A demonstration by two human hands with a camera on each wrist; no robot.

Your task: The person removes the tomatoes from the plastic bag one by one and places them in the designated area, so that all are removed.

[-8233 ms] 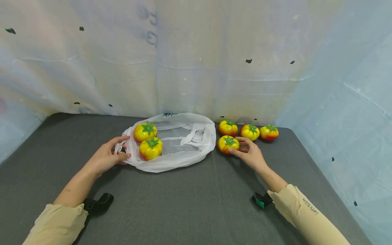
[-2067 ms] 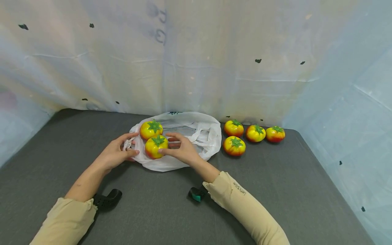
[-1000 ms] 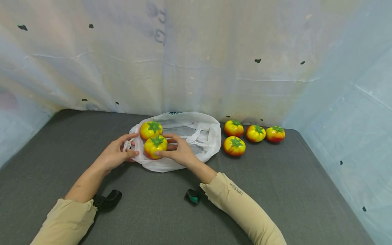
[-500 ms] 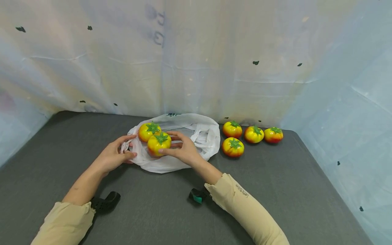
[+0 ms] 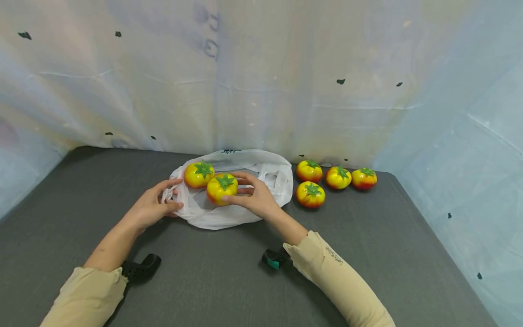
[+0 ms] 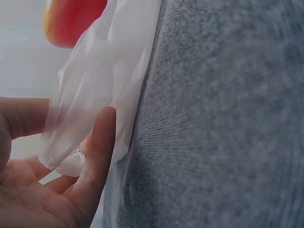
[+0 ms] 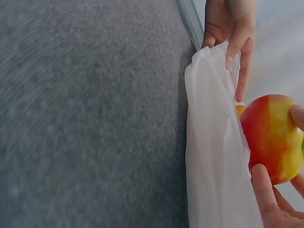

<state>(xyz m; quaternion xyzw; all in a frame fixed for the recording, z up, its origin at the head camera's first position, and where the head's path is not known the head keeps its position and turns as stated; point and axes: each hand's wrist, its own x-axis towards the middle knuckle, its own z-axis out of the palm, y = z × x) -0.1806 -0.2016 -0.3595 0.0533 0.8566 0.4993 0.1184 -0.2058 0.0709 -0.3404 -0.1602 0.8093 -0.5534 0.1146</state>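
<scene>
A white plastic bag lies spread on the dark table with its mouth open upward. My left hand holds the bag's gathered left end; in the left wrist view the thin plastic runs between thumb and fingers. My right hand grips a yellow-red tomato with a green leafy top over the bag's opening. In the right wrist view this tomato is level with or above the bag's rim, between thumb and fingers. Another tomato sits inside the bag at its left end.
Several more tomatoes stand grouped on the table to the right of the bag. Close behind the bag, a pale plastic sheet hangs as a wall. A bluish sheet bounds the right side.
Earlier my right hand was at the front tomato of the right-hand group, then moved to the bag's front tomato. That tomato has since shifted right, away from the other one. My left hand stays put.
</scene>
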